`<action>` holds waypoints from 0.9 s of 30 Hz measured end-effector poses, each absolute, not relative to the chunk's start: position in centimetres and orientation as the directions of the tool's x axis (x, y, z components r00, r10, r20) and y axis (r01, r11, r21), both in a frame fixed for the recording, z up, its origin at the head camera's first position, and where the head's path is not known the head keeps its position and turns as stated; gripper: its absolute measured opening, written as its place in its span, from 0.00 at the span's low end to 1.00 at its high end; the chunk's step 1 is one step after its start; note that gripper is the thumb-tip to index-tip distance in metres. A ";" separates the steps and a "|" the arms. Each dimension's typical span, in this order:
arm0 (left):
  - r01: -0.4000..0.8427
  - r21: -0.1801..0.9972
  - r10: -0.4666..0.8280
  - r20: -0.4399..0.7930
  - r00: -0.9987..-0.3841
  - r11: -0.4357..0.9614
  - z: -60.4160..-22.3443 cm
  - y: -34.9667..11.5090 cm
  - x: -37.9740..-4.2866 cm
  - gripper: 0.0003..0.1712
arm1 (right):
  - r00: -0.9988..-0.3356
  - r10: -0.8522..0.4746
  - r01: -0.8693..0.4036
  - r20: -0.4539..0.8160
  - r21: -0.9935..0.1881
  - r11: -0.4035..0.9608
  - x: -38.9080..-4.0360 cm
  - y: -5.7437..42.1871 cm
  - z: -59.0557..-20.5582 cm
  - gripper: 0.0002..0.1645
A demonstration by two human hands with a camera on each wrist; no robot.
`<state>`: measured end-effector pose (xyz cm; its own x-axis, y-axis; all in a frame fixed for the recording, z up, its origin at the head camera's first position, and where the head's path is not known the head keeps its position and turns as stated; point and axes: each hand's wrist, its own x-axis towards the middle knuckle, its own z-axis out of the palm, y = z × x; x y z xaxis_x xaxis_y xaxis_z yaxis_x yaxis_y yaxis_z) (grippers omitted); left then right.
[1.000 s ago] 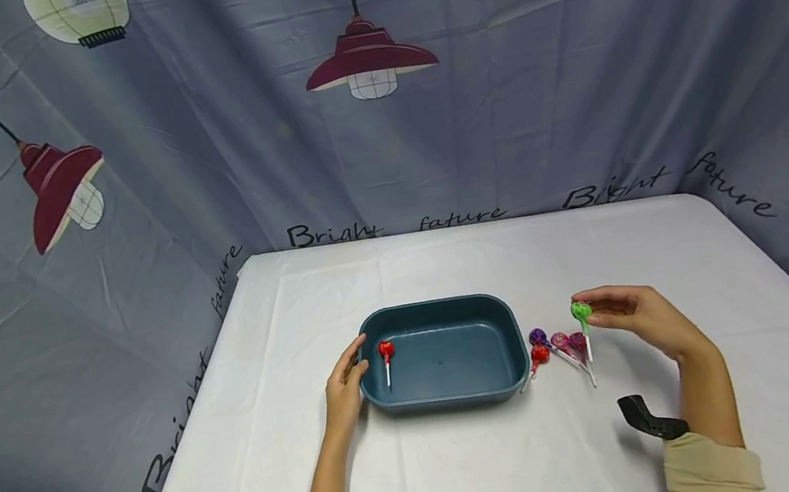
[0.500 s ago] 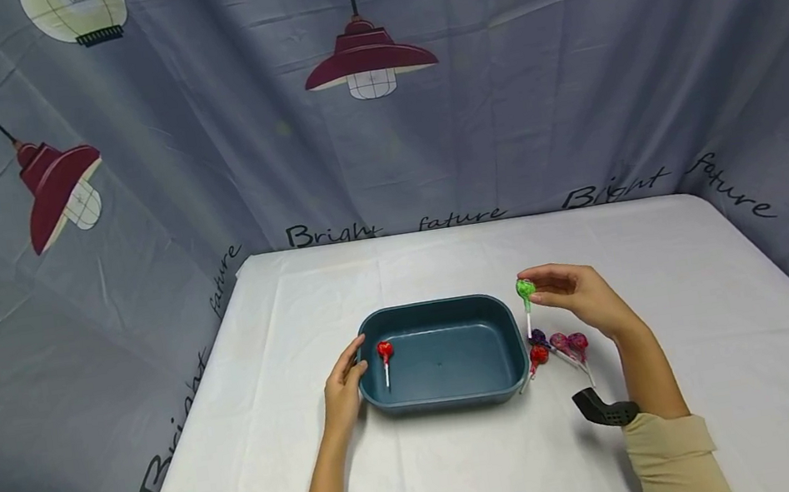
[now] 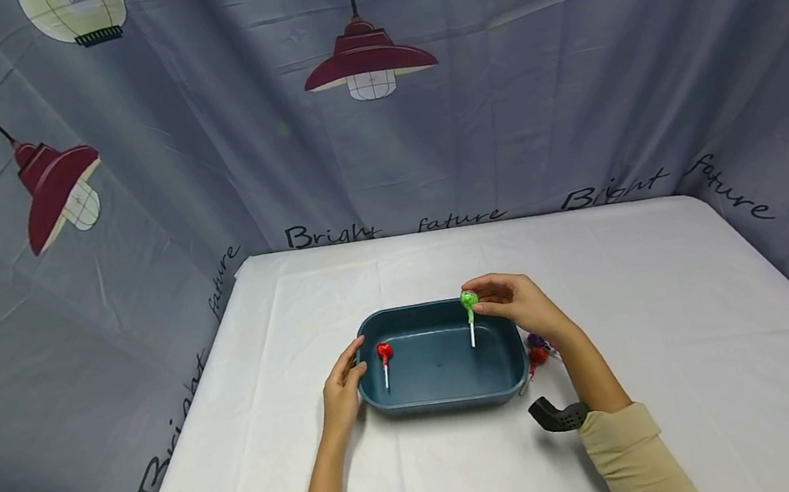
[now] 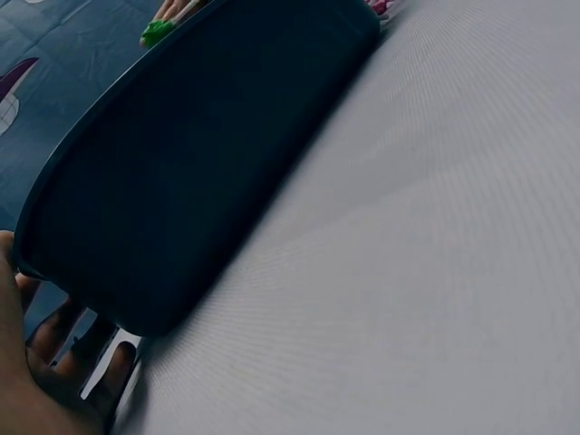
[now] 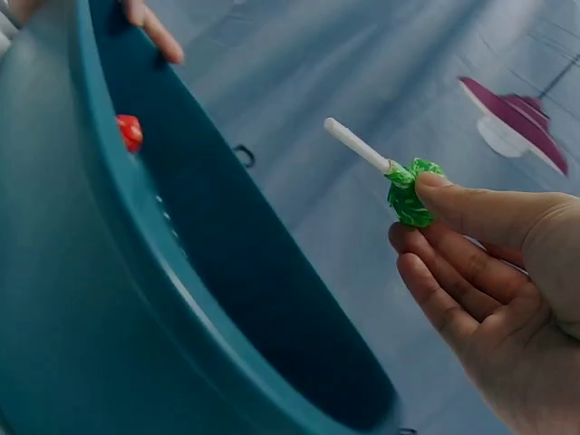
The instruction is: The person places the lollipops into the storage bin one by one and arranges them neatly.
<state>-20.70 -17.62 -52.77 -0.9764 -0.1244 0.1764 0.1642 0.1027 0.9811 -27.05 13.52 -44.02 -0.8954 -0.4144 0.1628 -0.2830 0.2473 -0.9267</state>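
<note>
Green lollipop (image 3: 469,300) hangs over the blue tray (image 3: 443,403), lower centre of the head view, its head pinched by the right hand (image 3: 519,302). The left hand (image 3: 340,392) holds the tray's left rim.

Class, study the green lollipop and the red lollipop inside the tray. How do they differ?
Colour: the green lollipop has a bright green head, while the red lollipop has a red one.
Support: the right hand pinches the green lollipop by its head in the air; the red lollipop lies untouched in the tray.
Shared: both have a white stick.
</note>
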 end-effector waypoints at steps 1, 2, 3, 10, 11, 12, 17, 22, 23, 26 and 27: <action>0.158 0.983 -0.124 0.169 -0.978 0.097 -52.7 -17.6 -20.6 0.22 | -0.893 -0.419 -0.286 0.164 -0.926 0.247 -27.1 13.1 -44.1 0.22; 0.157 0.983 -0.122 0.168 -0.978 0.094 -52.7 -17.6 -20.6 0.22 | -0.890 -0.425 -0.290 0.167 -0.925 0.244 -27.2 12.7 -44.2 0.22; 0.155 0.984 -0.123 0.166 -0.978 0.092 -52.8 -17.7 -20.6 0.22 | -0.883 -0.435 -0.300 0.175 -0.924 0.236 -27.2 12.3 -44.2 0.21; 0.120 0.988 -0.098 0.130 -0.987 0.100 -50.0 -17.3 -19.3 0.22 | -0.849 -0.501 -0.301 0.165 -0.932 0.203 -26.9 9.3 -43.4 0.21; 0.126 0.987 -0.095 0.136 -0.986 0.103 -49.9 -17.3 -19.2 0.22 | -0.844 -0.508 -0.311 0.172 -0.929 0.201 -27.1 9.0 -43.8 0.21; 0.127 0.986 -0.095 0.137 -0.986 0.103 -49.9 -17.3 -19.3 0.22 | -0.839 -0.516 -0.316 0.175 -0.928 0.197 -27.4 8.6 -44.2 0.21; 0.122 0.987 -0.098 0.133 -0.986 0.107 -49.7 -17.3 -19.3 0.22 | -0.804 -0.561 -0.366 0.197 -0.908 0.204 -28.0 6.8 -44.9 0.22; 0.118 0.986 -0.100 0.130 -0.986 0.117 -49.7 -17.3 -19.3 0.22 | -0.791 -0.583 -0.392 0.186 -0.885 0.249 -28.5 5.1 -45.5 0.20; 0.119 0.986 -0.099 0.131 -0.986 0.117 -49.7 -17.3 -19.3 0.22 | -0.789 -0.586 -0.396 0.182 -0.881 0.260 -28.6 4.8 -45.7 0.19; 0.120 0.986 -0.097 0.131 -0.987 0.116 -49.7 -17.2 -19.3 0.22 | -0.785 -0.592 -0.415 0.181 -0.863 0.287 -28.7 4.1 -46.2 0.18; 0.119 0.986 -0.094 0.131 -0.987 0.117 -49.7 -17.2 -19.3 0.22 | -0.784 -0.593 -0.422 0.181 -0.857 0.296 -28.7 3.9 -46.3 0.18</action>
<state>-19.28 -17.23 -49.66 -0.9869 -0.0942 0.1307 0.1194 0.1172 0.9859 -28.74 3.88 -46.34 -0.7843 -0.5934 0.1811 -0.4219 0.2961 -0.8570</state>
